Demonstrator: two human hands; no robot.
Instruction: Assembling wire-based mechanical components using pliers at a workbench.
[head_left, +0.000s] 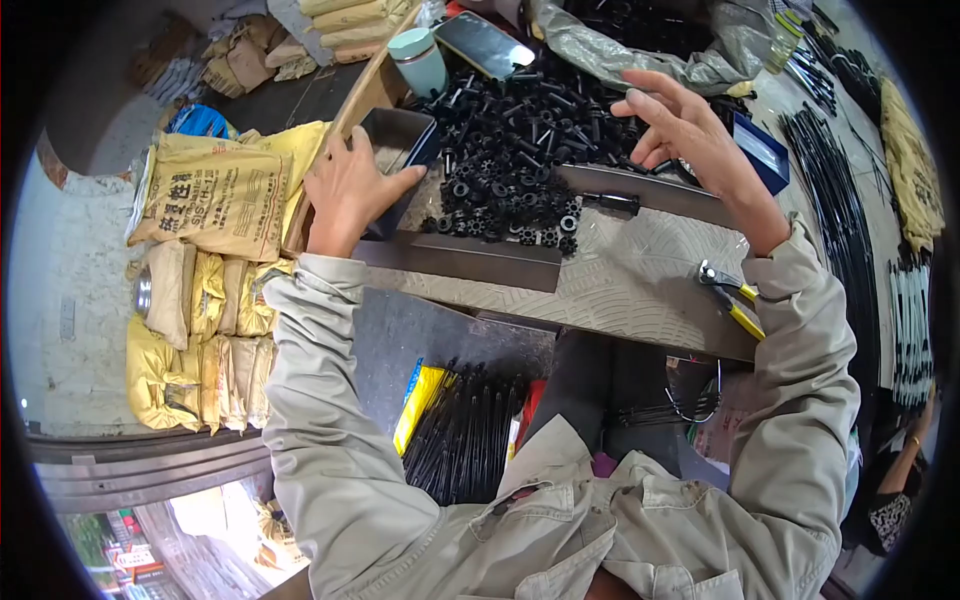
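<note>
My left hand (350, 185), its fingers apart and thumb stretched out, is at the left end of the bench, over the near left side of a dark open box (398, 128). Whether it touches the box I cannot tell. A heap of small black plastic parts (510, 150), some tube-shaped and some ring-shaped, covers the bench between my hands. Over the right of the heap, my right hand (690, 125) is raised with fingers loosely bent and apart, nothing visible in it. Below it, a black cylindrical piece (612, 203) lies beside a dark metal strip (650, 190).
Yellow-handled pliers (735, 300) lie at the bench's right. A phone (484, 45) and a lidded cup (418, 62) stand at the back left. Dark rods (470, 430) are bundled below the bench. Stacked sacks (215, 195) rise at left; a person's arm (905, 455) shows far right.
</note>
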